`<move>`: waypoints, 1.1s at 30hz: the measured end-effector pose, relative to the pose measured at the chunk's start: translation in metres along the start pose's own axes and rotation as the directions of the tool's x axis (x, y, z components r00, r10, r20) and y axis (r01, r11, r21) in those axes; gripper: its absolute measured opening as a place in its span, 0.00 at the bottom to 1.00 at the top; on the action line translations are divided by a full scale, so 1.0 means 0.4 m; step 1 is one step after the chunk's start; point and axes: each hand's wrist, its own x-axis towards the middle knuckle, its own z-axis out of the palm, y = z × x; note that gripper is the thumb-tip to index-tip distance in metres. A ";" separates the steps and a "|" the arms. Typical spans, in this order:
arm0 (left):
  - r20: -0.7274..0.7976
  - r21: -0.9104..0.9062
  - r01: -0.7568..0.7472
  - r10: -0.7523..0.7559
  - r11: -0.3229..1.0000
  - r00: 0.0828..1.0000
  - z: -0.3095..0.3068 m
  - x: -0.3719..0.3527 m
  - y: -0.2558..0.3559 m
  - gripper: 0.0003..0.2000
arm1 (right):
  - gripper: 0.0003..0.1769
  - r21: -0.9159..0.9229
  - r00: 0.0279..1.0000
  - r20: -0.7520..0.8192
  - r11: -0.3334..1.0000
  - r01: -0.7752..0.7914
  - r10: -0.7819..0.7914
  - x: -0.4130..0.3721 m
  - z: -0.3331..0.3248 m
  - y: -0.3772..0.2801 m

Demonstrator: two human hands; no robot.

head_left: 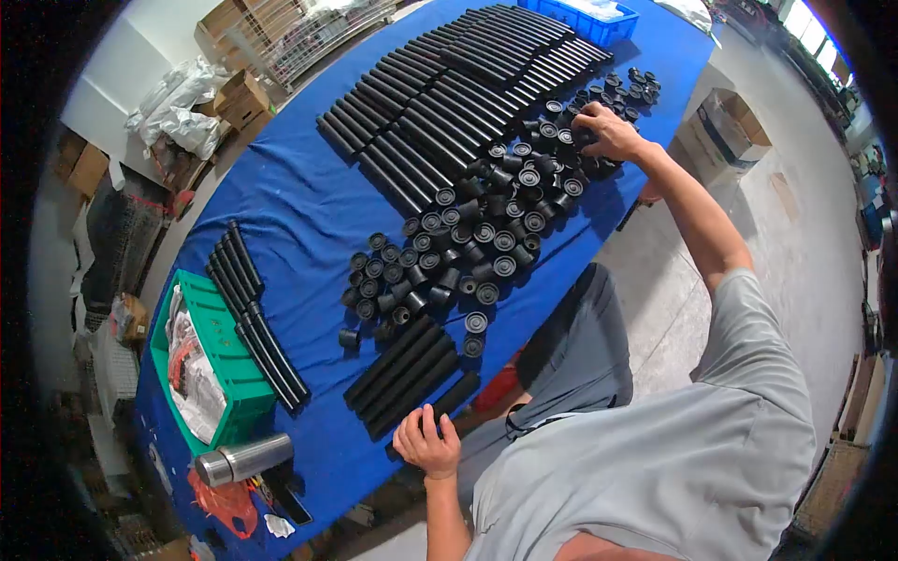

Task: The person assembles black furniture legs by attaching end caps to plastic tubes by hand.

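Note:
At the near edge of the blue-covered table, my left hand (428,443) has its fingers curled over a short black tube (456,394). Beside it lie several similar matte black tubes (400,376) in a row. My right hand (610,133) reaches out to the far right part of a large pile of black rubber caps (505,224). Its fingers are bent down around a cap there, and the fingertips are partly hidden. The caps are round and cup-like, with ringed ends, lying at many angles. Two of them sit apart from the pile, close to the short tubes.
Long glossy black tubes (449,89) lie in rows across the far side. More black tubes (257,323) rest by a green crate (224,360). A steel flask (245,458) and an orange bag (223,503) are near it. A blue basket (599,26) stands far back; a cardboard box (725,136) is on the floor.

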 end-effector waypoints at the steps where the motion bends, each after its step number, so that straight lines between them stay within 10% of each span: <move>1: -0.002 -0.001 -0.001 0.001 1.000 1.000 0.001 0.000 0.000 0.16 | 0.37 0.022 1.000 -0.003 1.000 0.009 -0.009 -0.004 -0.004 0.002; 14: -0.023 -0.103 0.065 -0.068 0.993 0.997 0.000 0.004 -0.004 0.18 | 0.34 0.103 0.962 -0.272 0.995 0.010 0.019 0.017 -0.098 -0.059; 16: -0.057 -0.087 0.067 -0.072 0.994 0.996 -0.003 0.012 0.002 0.15 | 0.35 0.182 0.930 -0.333 0.958 0.222 -0.153 0.056 -0.119 -0.158; 20: -0.060 -0.097 0.074 -0.080 0.993 0.995 -0.007 0.014 0.000 0.15 | 0.35 0.447 0.935 -0.116 0.823 0.351 -0.336 0.086 -0.163 -0.613; 25: -0.075 -0.108 0.076 -0.084 0.991 0.994 -0.006 0.011 -0.002 0.16 | 0.38 0.325 0.555 -0.055 0.510 0.796 -0.830 0.113 -0.004 -0.985; 33: -0.103 -0.145 0.066 -0.081 0.987 0.991 -0.006 0.008 -0.011 0.18 | 0.45 0.000 0.452 0.542 0.537 0.843 -0.709 0.190 0.151 -1.188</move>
